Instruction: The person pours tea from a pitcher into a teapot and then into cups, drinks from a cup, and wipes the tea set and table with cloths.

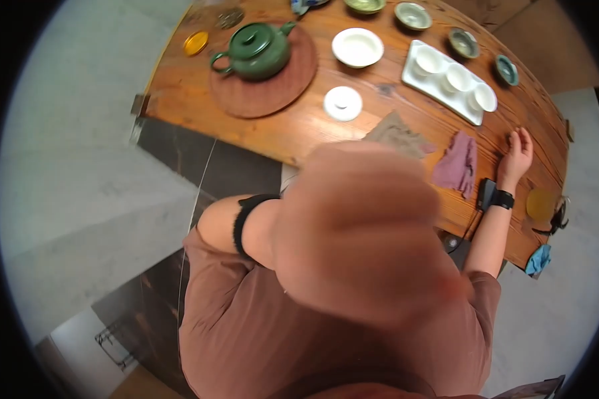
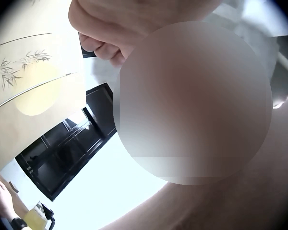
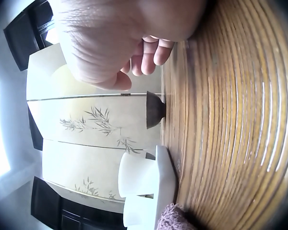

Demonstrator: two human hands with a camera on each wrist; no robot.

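Observation:
In the head view my left hand (image 1: 359, 233) is raised close to the camera, large and blurred. Its fingers (image 2: 103, 50) are curled in the left wrist view, and nothing shows in their grip. My right forearm lies along the table's right side. The right hand (image 1: 516, 163) rests palm-side up there with loosely bent, bare fingers (image 3: 146, 57). Nearest to it are a crumpled mauve cloth (image 1: 456, 166) and a white tray (image 1: 439, 97) bearing three white cups (image 1: 456, 78). A grey-brown cloth (image 1: 399, 133) lies partly hidden behind the left hand.
A green teapot (image 1: 256, 56) stands on a round wooden board (image 1: 289, 90). Nearby are a white bowl (image 1: 357, 50) and a white lid (image 1: 343, 104). Several small bowls (image 1: 412, 16) line the far edge. A yellow-filled pitcher (image 1: 541, 203) and blue cloth (image 1: 538, 259) sit at right.

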